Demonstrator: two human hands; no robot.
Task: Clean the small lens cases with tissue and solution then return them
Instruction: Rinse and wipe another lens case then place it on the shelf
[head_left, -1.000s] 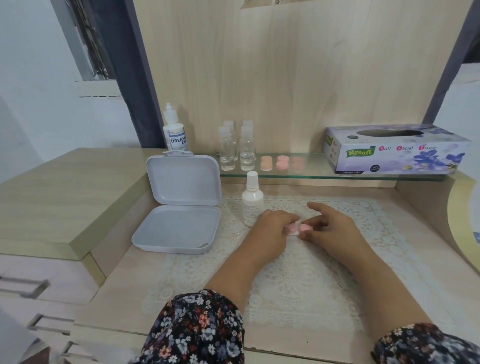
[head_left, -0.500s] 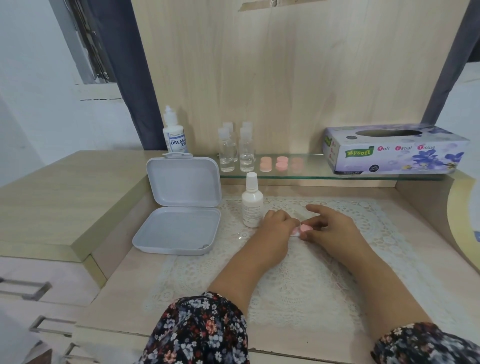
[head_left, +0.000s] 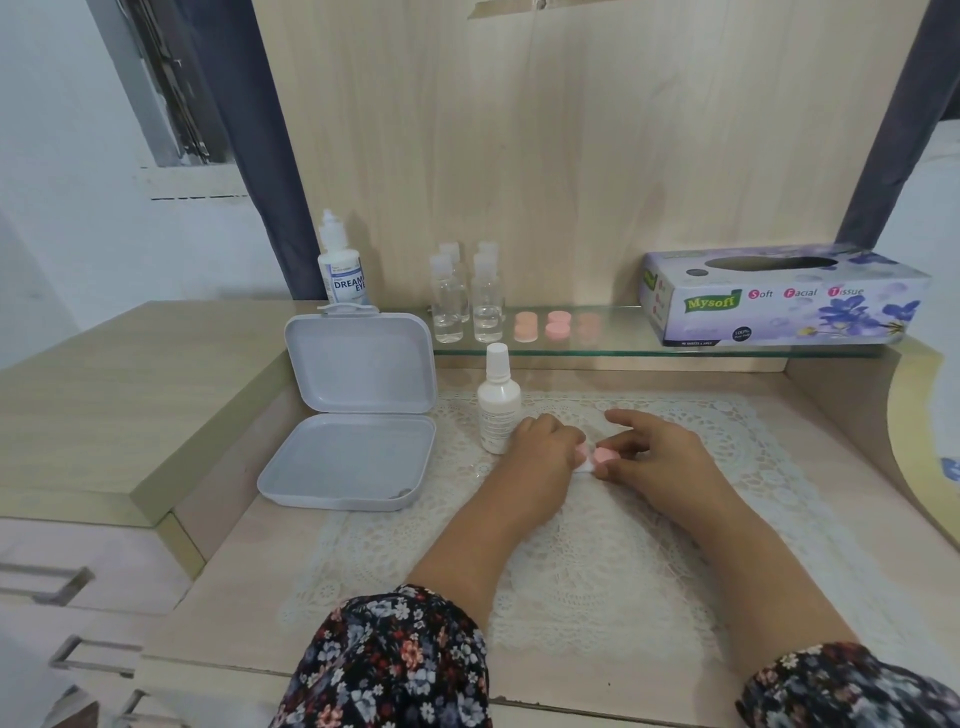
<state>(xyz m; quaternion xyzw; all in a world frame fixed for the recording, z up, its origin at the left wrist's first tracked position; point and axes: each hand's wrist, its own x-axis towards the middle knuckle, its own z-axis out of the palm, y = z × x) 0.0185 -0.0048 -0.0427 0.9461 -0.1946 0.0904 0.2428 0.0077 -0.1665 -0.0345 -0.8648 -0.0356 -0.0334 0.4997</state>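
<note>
A small pink lens case (head_left: 604, 455) sits pinched between the two hands, low over the lace mat (head_left: 597, 571) on the counter (head_left: 218, 613). The right hand (head_left: 657, 457) holds it with thumb and curled fingers (head_left: 623, 441), the index finger reaching out loosely above. The left hand (head_left: 540, 457) has its fingers folded round a scrap of white tissue (head_left: 586, 466), which it presses against the case's near side; how much of the case the tissue covers cannot be told.

By its look the case is light, stiff plastic, smooth and likely slippery once wet, so it is best gripped by the rim while the soft tissue works the faces.

Just beyond the left fingers stands a small white bottle (head_left: 498, 400); its label print is too fine to read. Further left of it lies an open grey box (head_left: 353, 415), lid propped upright.

Well behind the fingers, a glass shelf (head_left: 613, 345) carries more pink cases (head_left: 540, 327), four clear vials (head_left: 467, 296) and, to the right, a tissue box (head_left: 779, 299) printed "Mysoft" and "Soft Facial Tissue". At the far left stands a larger white bottle (head_left: 343, 265) whose label reads "DREAM" over "EYE", cut off at the edge.
</note>
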